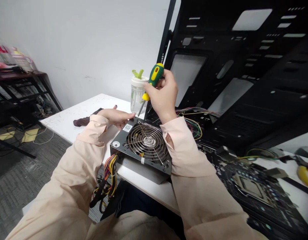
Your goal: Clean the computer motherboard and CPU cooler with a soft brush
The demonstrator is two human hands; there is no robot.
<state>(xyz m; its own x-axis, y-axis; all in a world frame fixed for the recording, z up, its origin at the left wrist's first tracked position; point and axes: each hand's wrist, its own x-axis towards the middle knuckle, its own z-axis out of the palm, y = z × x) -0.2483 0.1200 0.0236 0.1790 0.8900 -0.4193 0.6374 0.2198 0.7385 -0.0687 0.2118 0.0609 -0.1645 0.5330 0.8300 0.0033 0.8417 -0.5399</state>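
Computer power supply [144, 146] lies on the near edge of the white table [76, 125], its black casing and round metal-grilled fan [147, 141] facing up. Its multicoloured cable bundle [107, 176] of yellow, red and black wires hangs over the edge at 7 o'clock. A QR-code sticker [127, 127] and a round white sticker [116, 144] sit on the top face; any print on them is too small to read.

The left hand [116, 118] is open and flat, with its fingertips [131, 115] touching the casing's far corner at 11 o'clock. The right hand [163, 95] is closed around the green-and-yellow handle of a screwdriver [154, 78], held above the far edge of the power supply with its metal shaft slanting down and left.

At 12 o'clock, just past the casing, stands a clear jar [137, 96] with a white lid. A crumpled dark cloth [85, 120] lies on the table at 10 o'clock. A black computer case [231, 73] with loose wires [191, 116] rises at 2 o'clock, and a motherboard [251, 190] lies at 4 o'clock.
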